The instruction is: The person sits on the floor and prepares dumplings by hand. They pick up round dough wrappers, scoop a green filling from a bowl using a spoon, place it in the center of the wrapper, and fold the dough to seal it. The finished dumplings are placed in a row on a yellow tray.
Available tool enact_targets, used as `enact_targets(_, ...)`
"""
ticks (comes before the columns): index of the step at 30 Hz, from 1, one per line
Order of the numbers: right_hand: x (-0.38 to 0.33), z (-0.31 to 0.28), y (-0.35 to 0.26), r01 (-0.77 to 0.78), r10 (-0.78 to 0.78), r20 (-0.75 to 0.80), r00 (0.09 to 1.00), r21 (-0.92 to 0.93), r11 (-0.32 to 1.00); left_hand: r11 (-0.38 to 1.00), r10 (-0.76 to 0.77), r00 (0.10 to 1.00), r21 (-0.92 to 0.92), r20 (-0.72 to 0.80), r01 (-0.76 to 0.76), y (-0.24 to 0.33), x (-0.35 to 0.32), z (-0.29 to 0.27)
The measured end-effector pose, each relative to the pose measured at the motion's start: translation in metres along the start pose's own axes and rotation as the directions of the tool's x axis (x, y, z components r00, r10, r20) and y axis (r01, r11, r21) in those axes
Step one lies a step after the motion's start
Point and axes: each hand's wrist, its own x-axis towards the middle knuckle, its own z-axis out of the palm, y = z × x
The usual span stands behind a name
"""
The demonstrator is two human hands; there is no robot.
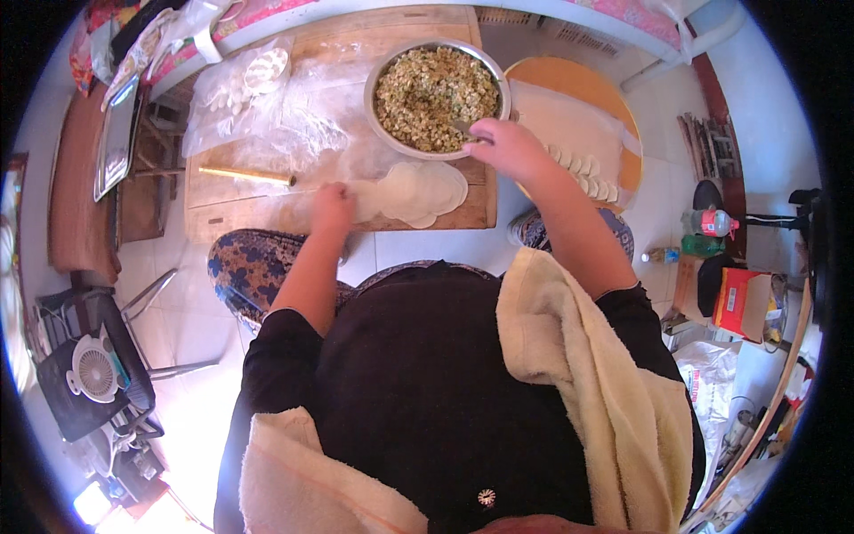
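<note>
Dough wrappers (427,191), thin, round and pale, lie overlapping along the front of the wooden table. At their left end my left hand (334,209) is closed, its fingers pinching the edge of what looks like one wrapper; the hand is slightly blurred. A metal bowl (372,120) full of chopped, brown-green filling (436,93) stands behind the wrappers. My right hand (514,149) is at the bowl's right front rim, closed around the handle of a small metal utensil (463,128). The utensil's tip is in the filling, so its shape is partly hidden.
Right of the bowl, a round wooden board (623,107) carries rows of folded dumplings (583,169). A golden rolling pin (247,176) lies on the floured wooden table (213,200) at left. Behind it is a clear plastic bag (209,116) with white pieces.
</note>
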Motion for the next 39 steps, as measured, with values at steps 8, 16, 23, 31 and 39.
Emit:
enact_targets(8,0.021,0.018,-0.005,0.018,-0.041,-0.056,0.998,-0.369,0.929,0.978,-0.200,0.975,-0.035,0.098,0.204,-0.028,-0.002,-0.023)
enact_targets(16,0.033,-0.018,-0.008,-0.073,-0.015,-0.286,0.958,-0.293,0.953,0.988,0.024,0.991,-0.147,-0.134,-0.043,-0.036,-0.003,-0.016)
enact_targets(23,0.045,0.024,-0.021,0.030,-0.119,-0.205,0.971,-0.391,0.920,-0.532,-0.148,0.914,-0.809,0.379,0.250,0.033,0.011,-0.070)
enact_targets(31,0.013,0.014,-0.025,-0.084,0.035,-0.256,0.966,-0.186,0.979,-0.784,0.047,0.950,-0.579,0.308,0.226,0.057,0.036,-0.083)
enact_targets(39,0.043,0.043,-0.004,-0.165,0.206,-0.091,0.974,0.332,0.929,-0.775,0.260,0.873,-0.450,0.412,0.444,0.081,0.052,-0.081)
